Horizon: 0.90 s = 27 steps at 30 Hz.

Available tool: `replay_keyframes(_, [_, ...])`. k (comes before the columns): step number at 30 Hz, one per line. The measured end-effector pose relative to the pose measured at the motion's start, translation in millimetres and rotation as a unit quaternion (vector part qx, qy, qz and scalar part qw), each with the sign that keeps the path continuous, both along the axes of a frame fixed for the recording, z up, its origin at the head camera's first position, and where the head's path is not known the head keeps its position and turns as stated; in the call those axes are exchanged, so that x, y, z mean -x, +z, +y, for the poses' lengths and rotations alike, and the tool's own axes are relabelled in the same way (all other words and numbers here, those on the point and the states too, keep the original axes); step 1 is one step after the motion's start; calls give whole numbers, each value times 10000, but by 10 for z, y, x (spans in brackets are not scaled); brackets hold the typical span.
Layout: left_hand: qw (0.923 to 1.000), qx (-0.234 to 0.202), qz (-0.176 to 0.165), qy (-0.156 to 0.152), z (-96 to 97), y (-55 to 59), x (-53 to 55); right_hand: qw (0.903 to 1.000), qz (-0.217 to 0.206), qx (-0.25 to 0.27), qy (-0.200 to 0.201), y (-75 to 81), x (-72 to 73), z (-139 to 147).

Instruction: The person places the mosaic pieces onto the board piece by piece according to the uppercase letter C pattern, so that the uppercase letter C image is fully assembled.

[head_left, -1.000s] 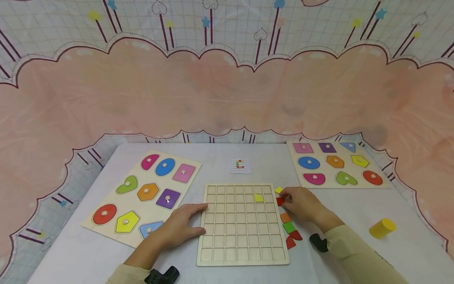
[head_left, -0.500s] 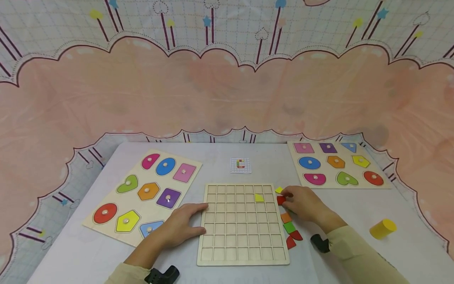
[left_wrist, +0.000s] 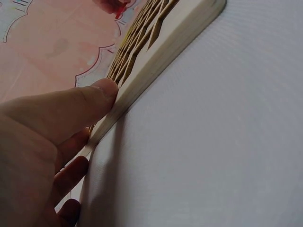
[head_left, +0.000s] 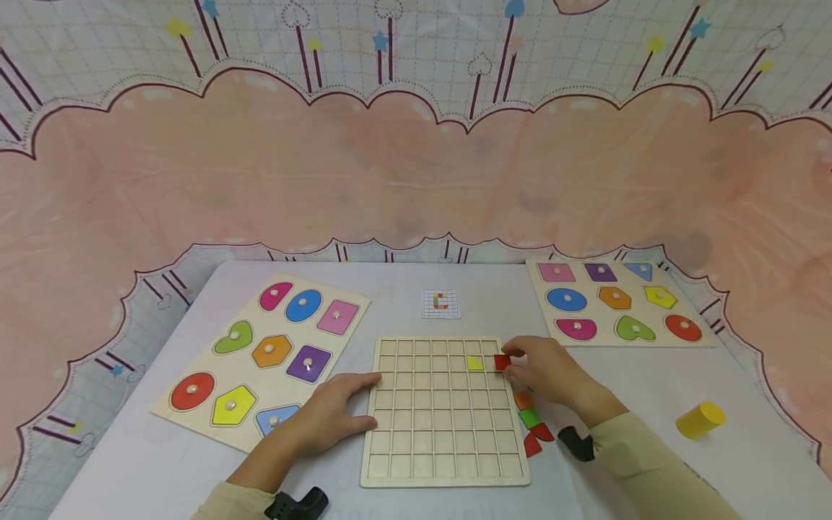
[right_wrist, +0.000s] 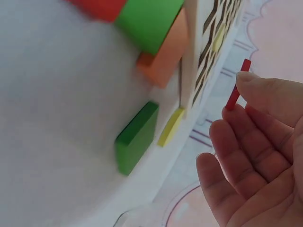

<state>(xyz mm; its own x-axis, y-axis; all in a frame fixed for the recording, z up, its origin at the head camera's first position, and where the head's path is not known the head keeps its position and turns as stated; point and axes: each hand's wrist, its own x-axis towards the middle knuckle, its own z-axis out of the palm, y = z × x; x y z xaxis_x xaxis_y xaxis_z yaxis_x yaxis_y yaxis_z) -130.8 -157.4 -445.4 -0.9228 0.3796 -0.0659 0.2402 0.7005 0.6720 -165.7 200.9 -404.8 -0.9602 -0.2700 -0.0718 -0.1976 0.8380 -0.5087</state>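
Note:
A wooden grid board (head_left: 438,422) lies in the middle of the table, with one yellow tile (head_left: 474,363) in an upper right cell. My right hand (head_left: 552,372) pinches a red square tile (head_left: 502,362) over the board's right edge; in the right wrist view the red tile (right_wrist: 238,85) is held edge-on between thumb and fingertip. At the board's left edge rests my left hand (head_left: 328,415), fingers extended. Its thumb (left_wrist: 102,92) touches the board's side in the left wrist view. Loose tiles lie along the right side: orange (head_left: 523,399), green (head_left: 529,417) and red (head_left: 533,444).
Behind the board is a small pattern card (head_left: 440,303). Knobbed shape puzzles stand at left (head_left: 260,354) and far right (head_left: 624,307). A yellow cylinder (head_left: 700,419) is near the right sleeve. A green tile (right_wrist: 137,137) and a yellow tile (right_wrist: 171,126) show below the right hand.
My right hand has lifted the red square tile from beside the board and moved it left, over the board's right edge. My left hand stays in place.

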Motion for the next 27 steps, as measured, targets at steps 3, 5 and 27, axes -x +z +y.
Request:
replay_keyframes(3, [10000, 5, 4, -14, -4, -8, -1, 10000, -37, 4, -2, 6, 17, -64])
replay_keyframes(5, [10000, -17, 15, -41, -8, -13, 2, 10000, -61, -3, -8, 9, 31, -105])
replay_keyframes(27, [10000, -40, 15, -45, -15, 17, -13, 9998, 13, 55, 215, -120, 222, -475])
